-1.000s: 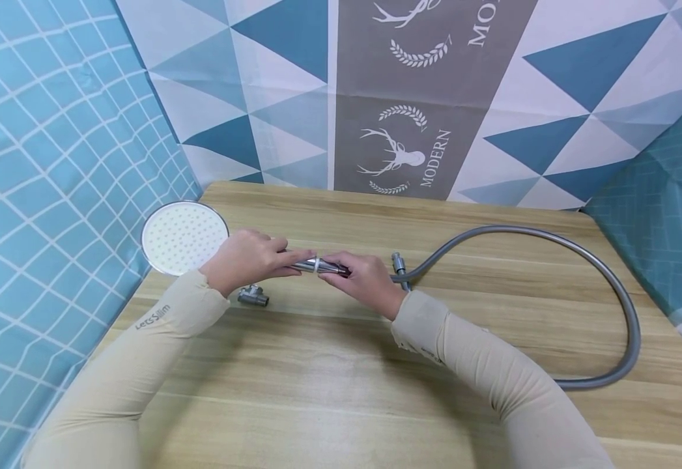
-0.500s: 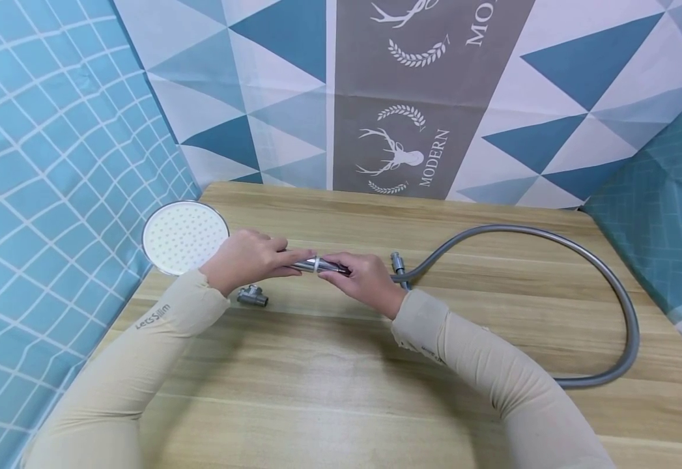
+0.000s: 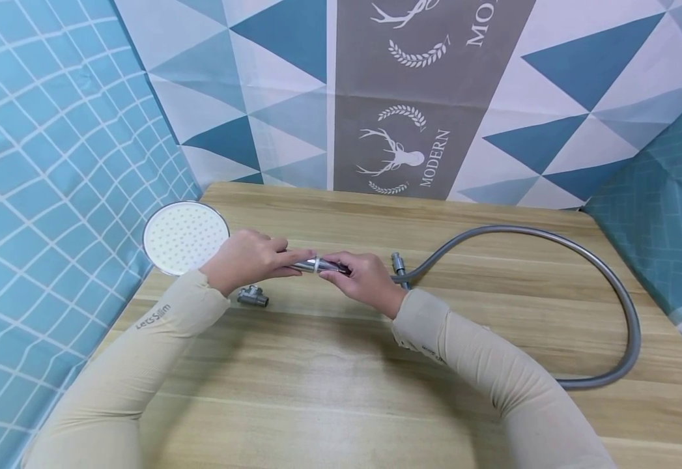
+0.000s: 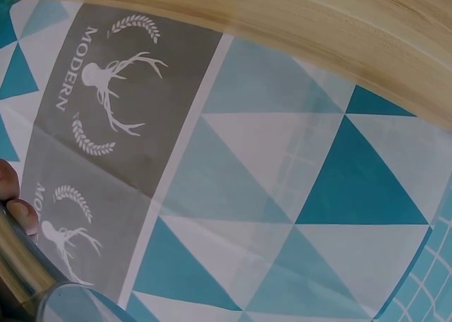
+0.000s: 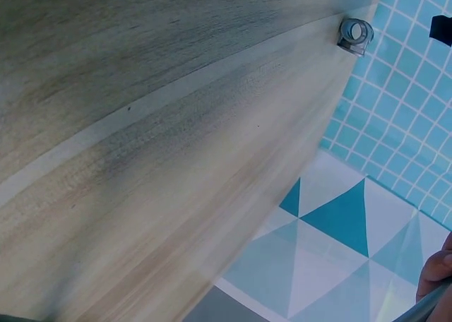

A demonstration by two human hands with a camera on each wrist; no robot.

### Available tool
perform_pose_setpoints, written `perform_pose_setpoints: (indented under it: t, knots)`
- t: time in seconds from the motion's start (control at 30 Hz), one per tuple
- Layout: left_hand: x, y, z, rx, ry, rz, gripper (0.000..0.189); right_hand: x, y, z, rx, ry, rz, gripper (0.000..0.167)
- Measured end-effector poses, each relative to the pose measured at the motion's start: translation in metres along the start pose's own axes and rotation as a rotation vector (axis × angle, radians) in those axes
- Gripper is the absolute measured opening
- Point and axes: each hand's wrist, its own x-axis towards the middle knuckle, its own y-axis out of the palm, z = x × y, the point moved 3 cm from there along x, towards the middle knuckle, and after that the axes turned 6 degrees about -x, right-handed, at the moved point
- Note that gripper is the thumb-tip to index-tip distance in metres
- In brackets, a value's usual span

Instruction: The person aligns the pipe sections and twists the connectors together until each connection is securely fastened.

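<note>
In the head view my left hand (image 3: 249, 260) grips the chrome handle (image 3: 304, 264) of a shower head, whose round white face (image 3: 185, 238) tilts up at the far left. My right hand (image 3: 367, 277) pinches the tapered metal end (image 3: 333, 268) of a grey shower hose. This end meets the handle at a pale ring (image 3: 316, 265) between the two hands. In the left wrist view, fingertips (image 4: 21, 216) show beside a shiny chrome surface at the lower left. Fingers of a hand (image 5: 438, 272) touch a metal tube at the right wrist view's lower right corner.
The grey hose (image 3: 552, 236) loops widely over the right side of the wooden table (image 3: 317, 404). Its other metal connector (image 3: 398, 263) lies just beyond my right hand. A small metal valve fitting (image 3: 253, 296) lies below my left hand. Patterned sheets (image 3: 282, 117) stand behind and beside the table.
</note>
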Motion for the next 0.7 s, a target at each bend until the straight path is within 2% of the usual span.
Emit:
perform_pose_setpoints:
  t: [0.47,0.7]
  knots:
    - [0.0,0.0015,-0.0013,-0.002,0.008,0.013,0.048,-0.0004,-0.0002,-0.0005,0.006,0.05,0.006,0.023]
    - [0.0005,0.0018,-0.0008,-0.02,-0.009,0.005,0.049,0.0016,-0.0014,0.0007,0.03,0.091,0.046,0.022]
